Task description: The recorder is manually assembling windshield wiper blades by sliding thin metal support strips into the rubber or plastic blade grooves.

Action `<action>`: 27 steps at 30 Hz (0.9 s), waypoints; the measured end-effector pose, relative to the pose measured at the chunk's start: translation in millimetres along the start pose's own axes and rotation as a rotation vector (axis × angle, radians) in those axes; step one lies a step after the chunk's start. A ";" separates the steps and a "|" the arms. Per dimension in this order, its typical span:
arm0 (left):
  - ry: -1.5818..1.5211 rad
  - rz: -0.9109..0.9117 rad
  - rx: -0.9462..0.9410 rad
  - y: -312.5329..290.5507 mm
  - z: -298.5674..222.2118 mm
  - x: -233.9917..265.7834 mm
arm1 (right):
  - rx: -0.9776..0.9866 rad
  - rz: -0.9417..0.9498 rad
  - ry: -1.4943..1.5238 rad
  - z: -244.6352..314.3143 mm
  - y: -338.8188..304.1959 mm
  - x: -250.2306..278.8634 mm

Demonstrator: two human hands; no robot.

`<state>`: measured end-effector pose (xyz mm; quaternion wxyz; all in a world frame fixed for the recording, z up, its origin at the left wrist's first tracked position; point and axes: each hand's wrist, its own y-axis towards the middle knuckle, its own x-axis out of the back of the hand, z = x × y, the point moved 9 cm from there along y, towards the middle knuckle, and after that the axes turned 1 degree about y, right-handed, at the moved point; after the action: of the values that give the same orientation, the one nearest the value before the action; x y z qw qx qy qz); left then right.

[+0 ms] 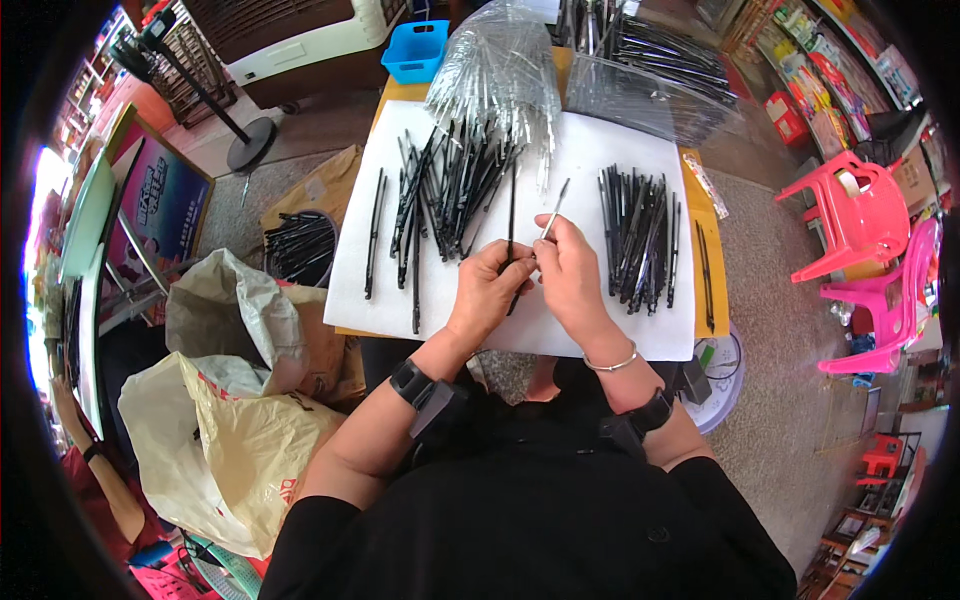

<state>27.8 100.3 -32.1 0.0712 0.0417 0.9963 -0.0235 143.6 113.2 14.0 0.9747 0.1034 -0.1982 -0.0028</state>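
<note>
Black stick (511, 215) stands nearly upright in the picture, pinched at its lower part by the left hand (487, 290), fingers curled round it above the white sheet (380, 270). Right hand (568, 268) pinches a thin grey rod (553, 212) between thumb and forefinger; the rod slants up and to the right. Both hands touch each other at the fingertips, over the middle of the sheet, which covers most of the surface (712, 285).

Left of the hands lies a loose heap of black sticks (445, 190), with a few singles apart from it near the sheet's left edge. Right of the hands lies a tidier pile of black sticks (637, 235). Beyond the heap sits a bundle of clear sleeves (500, 70), and a blue basket (416, 50) stands at the far left corner. Beside the surface on the left are a carton of more black sticks (298, 245) and crumpled bags (225, 400). Pink chairs (860, 225) stand well to the right.
</note>
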 end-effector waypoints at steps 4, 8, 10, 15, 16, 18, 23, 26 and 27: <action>-0.024 0.084 -0.005 -0.7 -1.4 -6.7 | 0.053 -0.029 -0.061 1.4 4.9 1.6; 0.167 0.145 0.045 -4.9 -6.3 -13.5 | -0.037 -0.032 -0.059 4.8 3.3 13.9; 0.258 0.188 -0.029 -3.1 -5.6 -18.4 | 0.024 -0.006 -0.219 17.0 -3.2 15.6; 0.243 0.263 -0.110 -7.5 -10.6 -27.9 | 0.006 -0.152 -0.254 10.8 -3.1 58.4; 0.184 0.254 -0.059 -8.3 -8.4 -25.4 | -0.003 -0.199 -0.283 7.6 -1.2 76.8; 0.067 0.216 0.044 -9.2 -4.4 -15.1 | -0.034 -0.271 -0.379 7.0 6.5 112.9; 0.141 0.208 0.036 -6.5 -7.0 -15.9 | -0.195 -0.155 -0.723 -39.0 23.1 166.3; 0.088 0.224 -0.013 -5.8 -9.9 -17.4 | -0.189 -0.149 -0.835 -55.2 19.6 167.8; 0.048 0.223 0.007 -8.7 -7.6 -12.9 | -0.100 -0.198 -0.846 -47.9 17.7 160.5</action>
<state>38.6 91.0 -22.4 0.0496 0.1530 0.9868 -0.0177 309.4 132.7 36.4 0.8064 0.0643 -0.5689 -0.1479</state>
